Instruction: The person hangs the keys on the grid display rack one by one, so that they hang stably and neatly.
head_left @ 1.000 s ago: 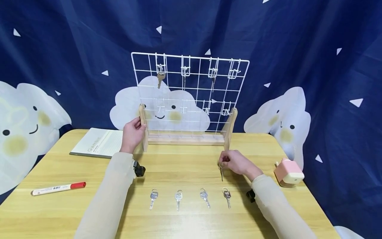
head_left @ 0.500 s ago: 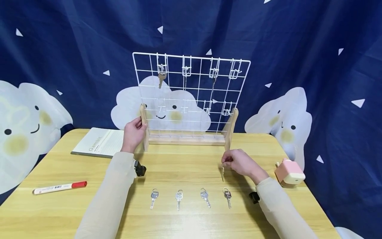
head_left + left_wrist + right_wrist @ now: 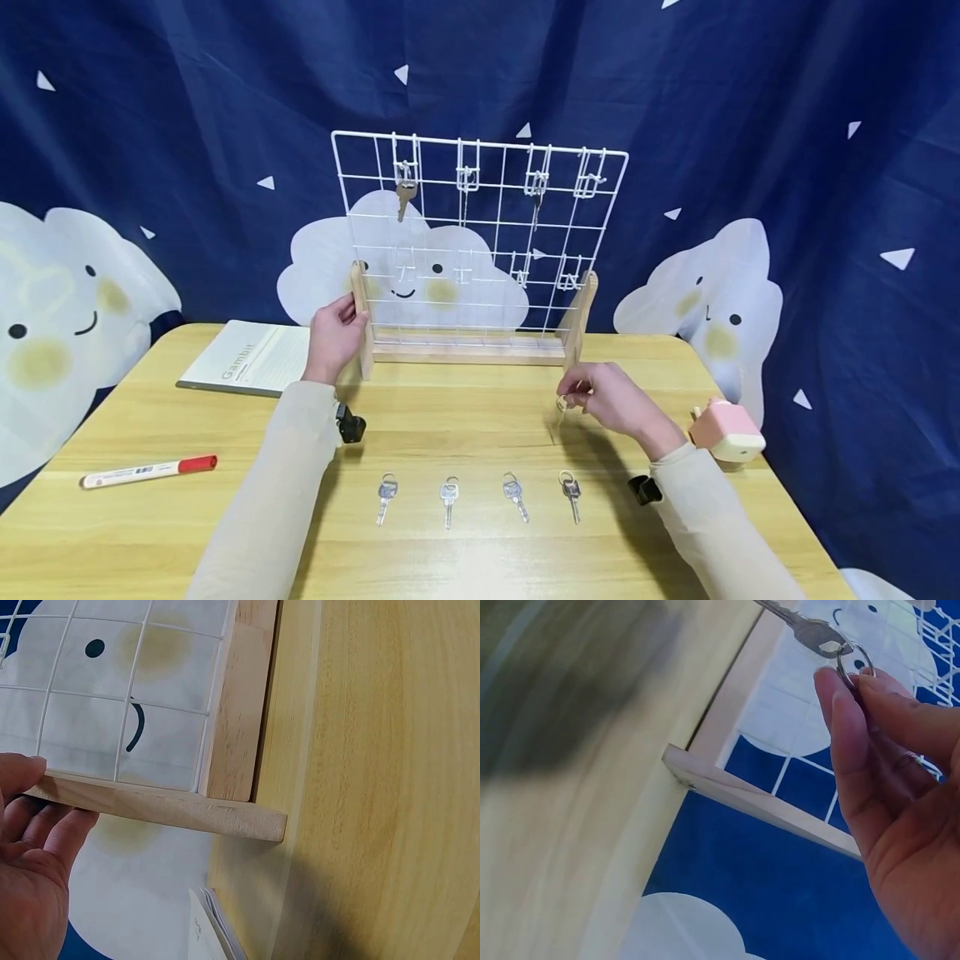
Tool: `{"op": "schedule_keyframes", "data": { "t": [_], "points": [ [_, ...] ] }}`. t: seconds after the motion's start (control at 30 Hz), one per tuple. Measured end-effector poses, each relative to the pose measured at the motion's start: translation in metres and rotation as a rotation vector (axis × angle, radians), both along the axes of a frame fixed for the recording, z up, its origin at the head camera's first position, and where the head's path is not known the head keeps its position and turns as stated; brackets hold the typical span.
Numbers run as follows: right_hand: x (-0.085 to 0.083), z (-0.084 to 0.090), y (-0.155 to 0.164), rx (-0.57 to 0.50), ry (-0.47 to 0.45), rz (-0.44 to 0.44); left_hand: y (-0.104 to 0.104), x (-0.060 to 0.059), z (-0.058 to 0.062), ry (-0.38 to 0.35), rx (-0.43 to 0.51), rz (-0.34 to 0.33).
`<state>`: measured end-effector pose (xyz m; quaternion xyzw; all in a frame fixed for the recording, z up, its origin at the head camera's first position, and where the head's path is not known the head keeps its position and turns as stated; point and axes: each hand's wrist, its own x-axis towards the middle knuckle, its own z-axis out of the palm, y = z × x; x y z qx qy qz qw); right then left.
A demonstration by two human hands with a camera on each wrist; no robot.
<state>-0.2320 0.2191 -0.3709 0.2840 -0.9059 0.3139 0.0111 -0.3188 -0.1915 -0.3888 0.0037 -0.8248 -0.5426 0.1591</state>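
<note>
A white wire grid rack (image 3: 480, 242) on a wooden stand (image 3: 468, 350) rises at the back of the table, with hooks along its top and keys hanging from some of them. My left hand (image 3: 333, 333) grips the stand's left post (image 3: 150, 802). My right hand (image 3: 611, 400) pinches the ring of a silver key (image 3: 810, 630), which dangles (image 3: 558, 417) above the table just in front of the stand's right foot. Several more keys (image 3: 450, 500) lie in a row near the front edge.
A red-capped marker (image 3: 146, 472) lies at the left. A notebook (image 3: 251, 357) sits behind my left hand. A pink and white box (image 3: 726, 429) stands at the right edge. Dark blue cloth with clouds hangs behind the table (image 3: 465, 425).
My right hand has lifted the key and carried it back toward the rack. The left hand has stayed on the post.
</note>
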Motion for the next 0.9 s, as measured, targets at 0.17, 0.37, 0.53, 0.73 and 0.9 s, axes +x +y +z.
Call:
{"op": "schedule_keyframes", "data": {
  "t": [0.17, 0.37, 0.53, 0.73, 0.9],
  "points": [
    [-0.001, 0.006, 0.0, -0.014, 0.017, -0.034, 0.0, 0.0, 0.0, 0.005, -0.009, 0.004],
    [-0.001, 0.014, 0.001, -0.03, 0.008, -0.108, 0.0, -0.002, -0.002, 0.007, 0.006, 0.009],
    [-0.001, 0.018, 0.0, -0.092, -0.029, -0.125, 0.0, -0.003, -0.003, 0.016, 0.018, 0.005],
    [0.0, 0.023, -0.001, -0.163, -0.092, -0.148, 0.001, -0.003, -0.004, 0.032, 0.028, 0.009],
    [0.0, 0.029, -0.002, -0.216, -0.082, -0.179, 0.0, -0.004, -0.004, 0.027, 0.022, 0.011]
  ]
}}
